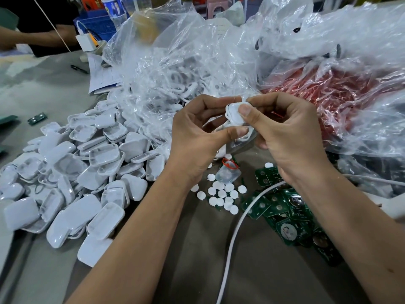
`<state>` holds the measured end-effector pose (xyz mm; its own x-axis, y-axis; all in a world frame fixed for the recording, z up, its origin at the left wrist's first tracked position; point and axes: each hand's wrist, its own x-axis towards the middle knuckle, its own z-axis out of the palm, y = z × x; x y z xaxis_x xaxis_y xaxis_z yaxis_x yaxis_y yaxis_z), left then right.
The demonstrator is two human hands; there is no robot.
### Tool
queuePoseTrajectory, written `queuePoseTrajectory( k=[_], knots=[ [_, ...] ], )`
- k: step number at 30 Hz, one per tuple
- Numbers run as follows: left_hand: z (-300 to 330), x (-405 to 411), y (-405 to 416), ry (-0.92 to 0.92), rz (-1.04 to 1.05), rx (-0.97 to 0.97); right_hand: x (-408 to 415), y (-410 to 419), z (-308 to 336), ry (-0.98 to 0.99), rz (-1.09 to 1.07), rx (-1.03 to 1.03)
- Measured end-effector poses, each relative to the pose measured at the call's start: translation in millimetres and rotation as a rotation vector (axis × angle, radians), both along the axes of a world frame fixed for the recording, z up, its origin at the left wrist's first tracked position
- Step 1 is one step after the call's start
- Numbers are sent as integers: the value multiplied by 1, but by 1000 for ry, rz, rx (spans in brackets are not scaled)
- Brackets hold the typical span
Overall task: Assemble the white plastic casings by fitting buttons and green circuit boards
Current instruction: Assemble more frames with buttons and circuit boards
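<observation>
Holding a white casing (235, 113) up over the table (186, 249), we pinch it from both sides: our left hand (203, 137) and our right hand (282, 137) each curl fingers and thumb around it. Below lie loose white buttons (221, 197), green circuit boards (285, 213) and, at left, a heap of casings (83, 172).

I read the scene as evenly bright under diffuse overhead light, shadows soft. Glare streaks the clear plastic bags (197, 51) from 11 to 2 o'clock. White casings (72, 172) at 9 o'clock look slightly blown out. Wide-angle bowing and soft blur affect the edges, strongest at 8 o'clock.
</observation>
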<state>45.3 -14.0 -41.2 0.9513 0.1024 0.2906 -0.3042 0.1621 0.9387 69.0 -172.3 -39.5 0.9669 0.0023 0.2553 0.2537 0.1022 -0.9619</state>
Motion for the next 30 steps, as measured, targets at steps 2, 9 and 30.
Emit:
queuePoseTrajectory(
  k=[2, 9, 30],
  knots=[
    [0, -1, -1, -3, 6, 1, 0, -1, 1, 57, 53, 35],
    [1, -2, -12, 23, 91, 17, 3, -4, 1, 63, 77, 90],
    [0, -4, -21, 274, 82, -206, 7, -4, -8, -115, -152, -232]
  ],
)
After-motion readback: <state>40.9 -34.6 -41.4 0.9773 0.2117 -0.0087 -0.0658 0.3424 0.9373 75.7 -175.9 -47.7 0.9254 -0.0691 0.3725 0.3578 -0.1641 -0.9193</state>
